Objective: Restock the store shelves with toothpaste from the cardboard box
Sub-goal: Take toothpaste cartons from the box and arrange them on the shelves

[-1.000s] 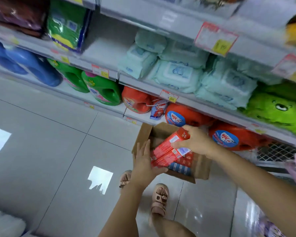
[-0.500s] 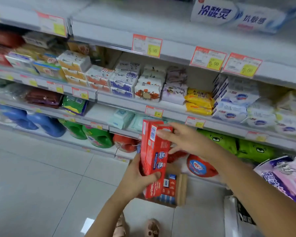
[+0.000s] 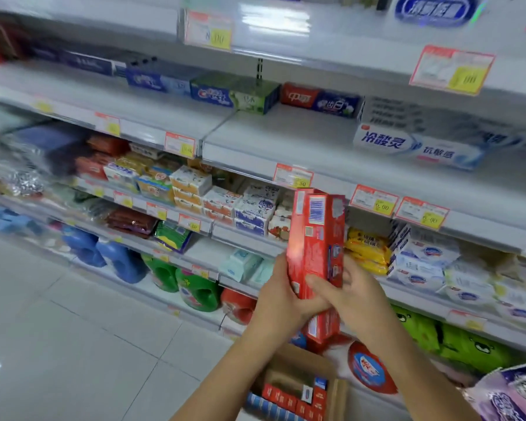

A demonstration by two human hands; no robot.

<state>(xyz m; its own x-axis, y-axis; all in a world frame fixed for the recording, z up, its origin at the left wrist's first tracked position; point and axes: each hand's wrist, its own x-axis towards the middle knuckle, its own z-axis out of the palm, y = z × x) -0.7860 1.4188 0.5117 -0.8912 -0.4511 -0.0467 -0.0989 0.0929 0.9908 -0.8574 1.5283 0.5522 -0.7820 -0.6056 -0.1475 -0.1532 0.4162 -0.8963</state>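
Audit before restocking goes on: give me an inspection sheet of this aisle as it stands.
Surface: toothpaste shelf has bare space in front of a back row of boxes.
Job's things: red toothpaste boxes are held upright below that shelf; cardboard box stands open on the floor with more packs inside.
Clutter: purple pack at the lower right edge.
Hands: left hand and right hand both grip the red toothpaste boxes low down.
Cables: nothing seen.
Surroundings: tiled floor; detergent bottles on the bottom shelf.

Bright, even store light — heavy motion blur.
Far-left shelves (image 3: 88, 92) smear; glare whitens the near-left floor (image 3: 58, 344) — edges bow.
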